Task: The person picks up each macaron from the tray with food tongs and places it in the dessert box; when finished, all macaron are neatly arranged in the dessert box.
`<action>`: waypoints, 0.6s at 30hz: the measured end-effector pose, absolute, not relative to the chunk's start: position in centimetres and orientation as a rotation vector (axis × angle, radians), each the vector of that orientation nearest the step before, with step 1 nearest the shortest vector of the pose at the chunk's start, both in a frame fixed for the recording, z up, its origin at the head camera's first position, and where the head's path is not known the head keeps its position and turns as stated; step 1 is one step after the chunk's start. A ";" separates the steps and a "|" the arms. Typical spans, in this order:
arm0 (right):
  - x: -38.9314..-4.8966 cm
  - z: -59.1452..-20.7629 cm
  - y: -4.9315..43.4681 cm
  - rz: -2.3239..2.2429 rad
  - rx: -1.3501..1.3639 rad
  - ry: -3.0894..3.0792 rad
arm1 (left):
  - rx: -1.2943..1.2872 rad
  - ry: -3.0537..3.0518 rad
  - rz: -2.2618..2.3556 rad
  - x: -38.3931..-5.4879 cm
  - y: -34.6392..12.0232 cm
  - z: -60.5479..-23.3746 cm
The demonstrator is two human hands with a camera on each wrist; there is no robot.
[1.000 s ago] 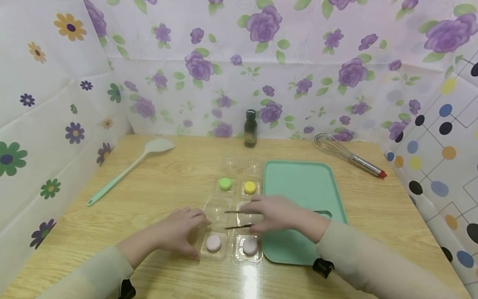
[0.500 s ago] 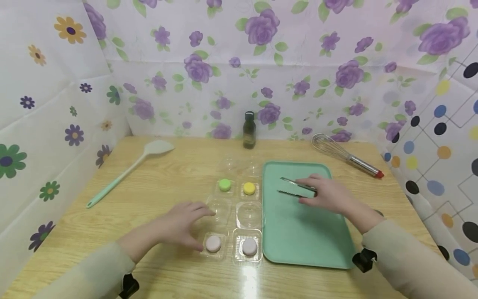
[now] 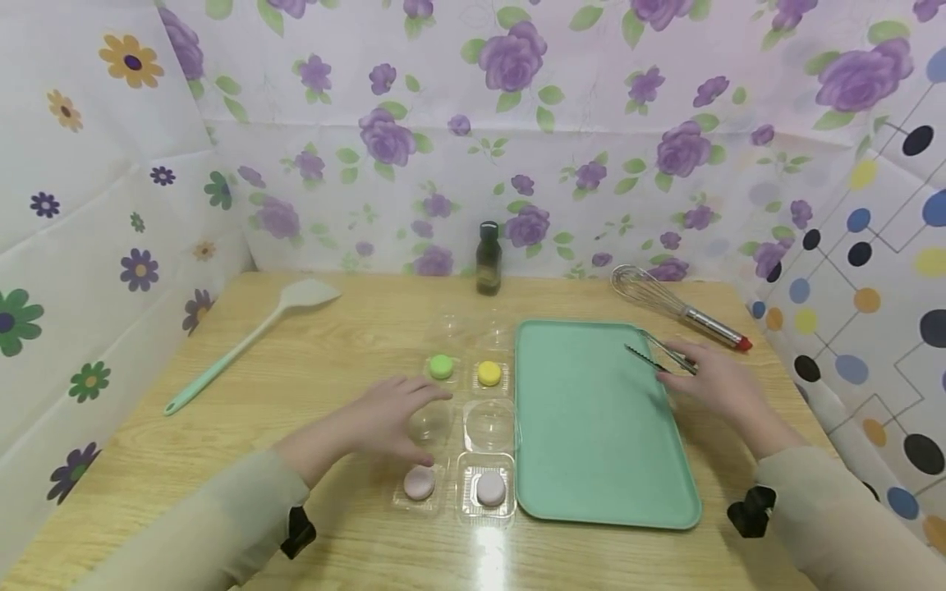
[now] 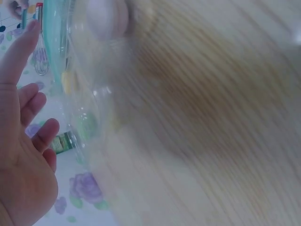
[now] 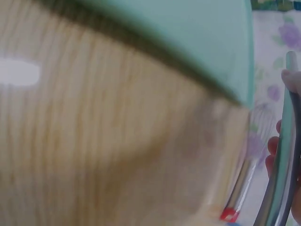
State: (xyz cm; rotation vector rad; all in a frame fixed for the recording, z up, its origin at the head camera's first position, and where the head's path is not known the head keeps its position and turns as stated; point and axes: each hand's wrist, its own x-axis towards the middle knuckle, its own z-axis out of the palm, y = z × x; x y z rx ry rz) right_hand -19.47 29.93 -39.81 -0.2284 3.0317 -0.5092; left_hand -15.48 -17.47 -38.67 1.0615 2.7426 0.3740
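In the head view my left hand [image 3: 384, 419] hovers over clear plastic boxes with its fingers spread and nothing in them. Below its thumb sits a pale pink macaron [image 3: 419, 484] in one box. Another pale macaron [image 3: 491, 488] lies in the box to its right, whose clear lid [image 3: 489, 425] is folded back. Farther off are a green macaron [image 3: 441, 367] and a yellow macaron [image 3: 489, 373]. My right hand [image 3: 717, 390] holds metal tongs [image 3: 665, 348] at the tray's right edge. The tips of the tongs are apart, with nothing between them.
A green tray [image 3: 591, 427] lies right of the boxes. Behind it on the right is a whisk [image 3: 680, 309]. A dark bottle [image 3: 489, 259] stands at the back, and a long-handled spatula [image 3: 251, 341] lies on the left. Patterned sheets enclose the table [image 3: 332, 542].
My right hand has carried the tongs from over the boxes, across the tray, to its right edge. My left hand has shifted slightly right and away from me.
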 end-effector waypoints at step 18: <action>-19.3 -43.9 34.3 -0.554 0.032 3.037 | 1.015 2.724 0.427 -16.8 -14.8 -38.6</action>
